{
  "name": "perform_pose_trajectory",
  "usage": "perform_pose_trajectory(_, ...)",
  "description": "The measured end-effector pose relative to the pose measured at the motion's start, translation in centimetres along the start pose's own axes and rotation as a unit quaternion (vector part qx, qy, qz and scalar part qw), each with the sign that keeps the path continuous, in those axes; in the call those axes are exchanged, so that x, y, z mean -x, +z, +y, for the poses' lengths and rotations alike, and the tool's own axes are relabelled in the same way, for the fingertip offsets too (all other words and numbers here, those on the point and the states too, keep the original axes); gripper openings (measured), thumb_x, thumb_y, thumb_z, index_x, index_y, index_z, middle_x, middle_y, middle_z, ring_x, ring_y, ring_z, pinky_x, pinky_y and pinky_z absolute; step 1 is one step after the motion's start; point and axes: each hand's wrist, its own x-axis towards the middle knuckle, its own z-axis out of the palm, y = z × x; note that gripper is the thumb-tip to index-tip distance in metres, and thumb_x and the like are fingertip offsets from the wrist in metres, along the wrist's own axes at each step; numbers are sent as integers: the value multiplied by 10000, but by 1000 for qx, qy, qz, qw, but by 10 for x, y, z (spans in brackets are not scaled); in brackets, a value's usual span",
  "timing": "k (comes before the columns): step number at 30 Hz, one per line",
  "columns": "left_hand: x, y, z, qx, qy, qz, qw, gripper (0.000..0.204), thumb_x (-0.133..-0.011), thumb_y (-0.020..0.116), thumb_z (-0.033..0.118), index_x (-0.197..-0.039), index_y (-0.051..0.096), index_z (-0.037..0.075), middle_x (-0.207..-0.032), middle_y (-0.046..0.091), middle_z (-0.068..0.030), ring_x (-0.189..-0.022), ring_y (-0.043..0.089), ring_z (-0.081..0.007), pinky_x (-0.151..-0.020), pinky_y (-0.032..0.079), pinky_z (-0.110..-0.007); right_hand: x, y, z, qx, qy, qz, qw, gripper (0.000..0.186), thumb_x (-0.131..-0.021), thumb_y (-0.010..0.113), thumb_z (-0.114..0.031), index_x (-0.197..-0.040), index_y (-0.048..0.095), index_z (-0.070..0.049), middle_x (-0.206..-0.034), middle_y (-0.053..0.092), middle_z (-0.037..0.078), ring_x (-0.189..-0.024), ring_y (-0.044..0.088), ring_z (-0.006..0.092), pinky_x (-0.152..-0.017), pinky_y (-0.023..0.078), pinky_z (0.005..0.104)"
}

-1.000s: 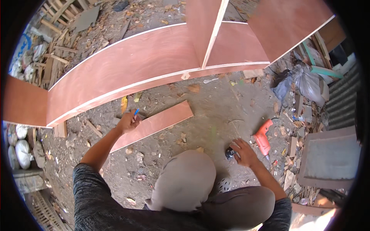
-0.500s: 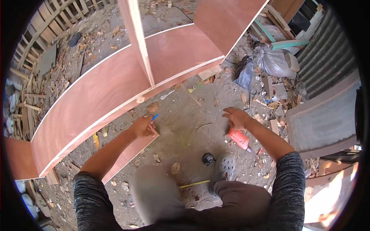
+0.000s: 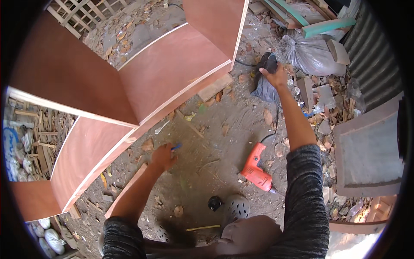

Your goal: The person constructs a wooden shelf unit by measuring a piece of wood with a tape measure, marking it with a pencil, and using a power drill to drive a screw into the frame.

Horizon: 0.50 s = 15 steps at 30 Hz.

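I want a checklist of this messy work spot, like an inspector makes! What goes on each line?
Surface: bare dirt ground, strewn with dry leaves and wood chips.
Job's things: black power tool under the right hand; blue pen or marker in the left hand.
Clutter: orange electric drill lying on the ground; thin plywood strip; small black object; yellow stick.
Hands: left hand closed on the blue marker; right hand stretched out, gripping the black tool.
Cables: black cord running from the drill.
Surroundings: large reddish plywood cabinet lying on its side; grey plastic bag; corrugated metal sheet; scrap timber.
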Motion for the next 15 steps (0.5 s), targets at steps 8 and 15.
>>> perform_pose_trajectory(8, -1, -20, 46, 70, 99, 224, 967, 721, -837, 783, 403, -1395, 480, 63, -1366, 553, -193, -1228, 530, -407, -1079, 380, -515, 54, -19, -9, -300, -102, 107, 942, 116, -939, 675, -100, -931, 634, 8, -937, 683, 159, -847, 661, 290, -798, 516, 354)
perform_pose_trajectory(15, -39, -56, 200, 670, 123, 37, 731, 589, -956, 727, 294, -1423, 474, 38, -1230, 653, -101, -1139, 625, -208, -954, 514, -353, 205, -80, -57, -222, -330, 9, 917, 145, -808, 715, 22, -925, 649, -31, -971, 659, 117, -918, 653, 345, -801, 539, 423)
